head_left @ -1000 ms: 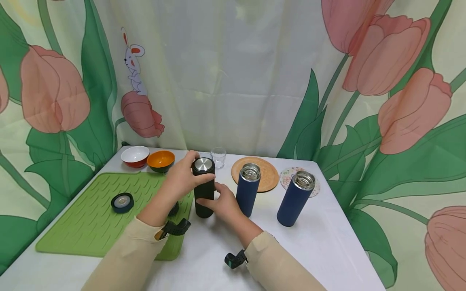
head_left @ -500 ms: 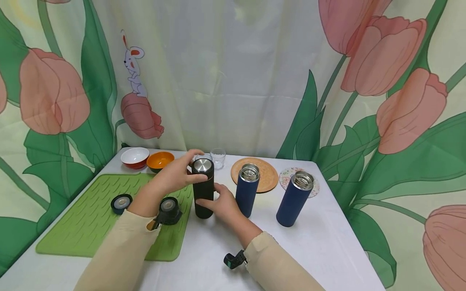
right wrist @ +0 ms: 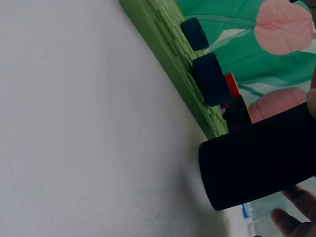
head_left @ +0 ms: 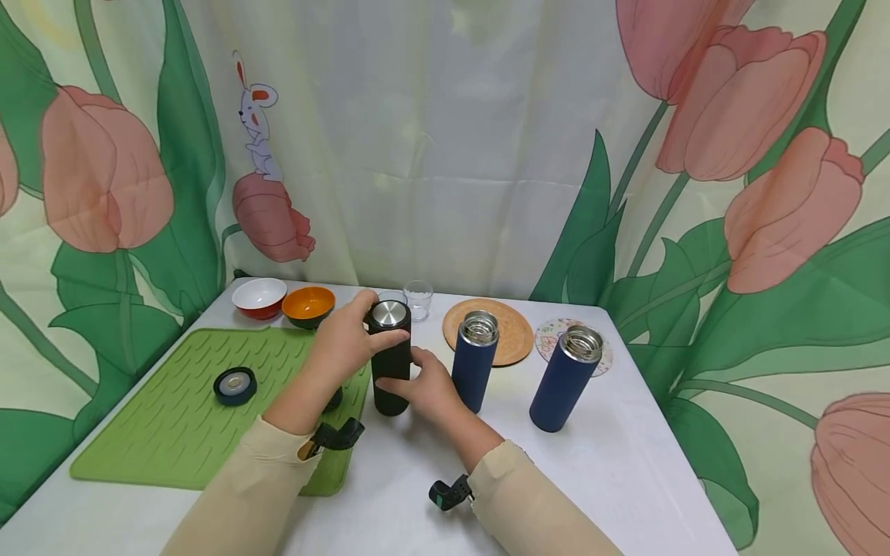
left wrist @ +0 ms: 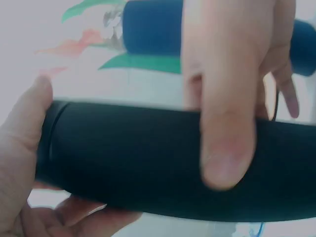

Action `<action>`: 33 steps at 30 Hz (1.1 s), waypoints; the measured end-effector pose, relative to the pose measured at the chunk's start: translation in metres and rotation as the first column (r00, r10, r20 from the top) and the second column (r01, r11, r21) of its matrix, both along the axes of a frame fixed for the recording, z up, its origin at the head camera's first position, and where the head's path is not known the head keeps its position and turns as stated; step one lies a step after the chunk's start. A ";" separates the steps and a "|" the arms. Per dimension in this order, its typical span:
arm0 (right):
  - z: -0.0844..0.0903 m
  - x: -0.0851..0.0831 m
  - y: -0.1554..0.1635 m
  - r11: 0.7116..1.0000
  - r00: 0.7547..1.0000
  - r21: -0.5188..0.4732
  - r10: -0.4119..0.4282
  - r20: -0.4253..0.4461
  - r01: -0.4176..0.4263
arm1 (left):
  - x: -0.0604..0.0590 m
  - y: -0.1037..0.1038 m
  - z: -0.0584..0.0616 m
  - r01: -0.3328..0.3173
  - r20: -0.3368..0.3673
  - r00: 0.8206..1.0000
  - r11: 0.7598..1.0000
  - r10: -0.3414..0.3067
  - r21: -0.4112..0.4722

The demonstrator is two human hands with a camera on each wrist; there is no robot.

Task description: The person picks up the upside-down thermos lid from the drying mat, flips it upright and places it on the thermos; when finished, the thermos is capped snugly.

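Near the middle of the white tabletop point(head_left: 570, 494), just off the right edge of the green ribbed mat point(head_left: 174, 417), a person steadies an upright black flask point(head_left: 390, 363) with both hands. Left hand point(head_left: 348, 344) wraps the flask's upper end, thumb and fingers curled round the cap with the steel top point(head_left: 388, 313); the left wrist view shows the thumb point(left wrist: 224, 123) laid across the dark body and the palm under it. Right hand point(head_left: 427, 386) clasps the lower half, fingers curled round the barrel from the right, the base set on the tabletop.

By the look of the grip, the step in hand is turning the cap on the flask; which way cannot be told. The next move calls for the lower hand to hold the body firm while the upper hand twists, keeping the flask vertical.

Two navy flasks stand open-mouthed to the right, one point(head_left: 474, 361) just beside the right hand, the other point(head_left: 565, 378) nearer the right edge. A navy lid point(head_left: 234, 386) lies on the mat; bowls, white point(head_left: 259, 297) and orange point(head_left: 308, 306), sit by the far left corner, with a small glass point(head_left: 418, 300) and a wooden coaster point(head_left: 511, 332) along the far edge.
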State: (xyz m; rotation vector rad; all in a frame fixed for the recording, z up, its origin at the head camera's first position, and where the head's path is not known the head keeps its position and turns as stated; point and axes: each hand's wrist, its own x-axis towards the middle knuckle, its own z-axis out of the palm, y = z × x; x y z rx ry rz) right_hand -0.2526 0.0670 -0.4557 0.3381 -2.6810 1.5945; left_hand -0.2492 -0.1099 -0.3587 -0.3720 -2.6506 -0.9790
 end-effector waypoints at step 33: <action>0.007 -0.001 0.000 1.000 0.999 -0.004 0.010 0.040 -0.010 | 0.001 0.013 0.001 -0.082 -0.037 0.996 0.994 0.080 -0.065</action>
